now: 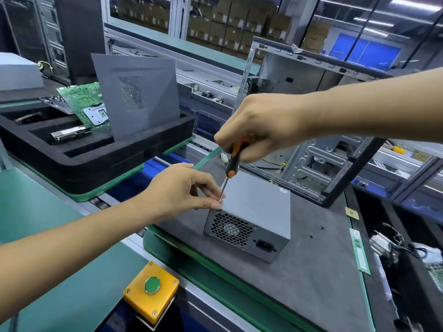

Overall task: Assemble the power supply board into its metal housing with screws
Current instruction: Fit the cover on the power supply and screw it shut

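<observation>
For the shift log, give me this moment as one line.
right hand grips screwdriver | tip at housing top corner | left hand pinches shaft

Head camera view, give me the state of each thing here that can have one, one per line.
Power supply housing: closed, flat on the mat.
Screwdriver: tilted, tip at the housing's top corner.
Right hand: grips the screwdriver handle.
Left hand: pinches at the tip.
Computer case: side open.
Green button: whether pressed, unclear.
</observation>
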`<action>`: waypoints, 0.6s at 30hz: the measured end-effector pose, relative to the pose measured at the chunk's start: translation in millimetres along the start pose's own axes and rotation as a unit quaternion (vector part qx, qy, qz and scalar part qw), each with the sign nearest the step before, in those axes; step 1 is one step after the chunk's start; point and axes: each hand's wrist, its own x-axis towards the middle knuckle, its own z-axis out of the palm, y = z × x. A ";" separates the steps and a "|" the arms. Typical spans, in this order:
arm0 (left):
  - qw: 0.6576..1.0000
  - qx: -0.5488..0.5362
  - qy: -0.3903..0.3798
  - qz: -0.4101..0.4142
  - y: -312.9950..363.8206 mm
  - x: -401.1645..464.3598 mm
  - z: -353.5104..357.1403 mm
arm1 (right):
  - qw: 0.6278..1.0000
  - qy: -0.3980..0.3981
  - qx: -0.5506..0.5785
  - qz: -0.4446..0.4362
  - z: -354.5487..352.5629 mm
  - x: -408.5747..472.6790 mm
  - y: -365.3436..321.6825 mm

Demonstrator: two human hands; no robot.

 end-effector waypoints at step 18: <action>1.000 0.002 -0.012 -0.012 2.0 0.2 -2.2 | 0.960 -0.101 0.089 0.245 2.5 7.7 12.4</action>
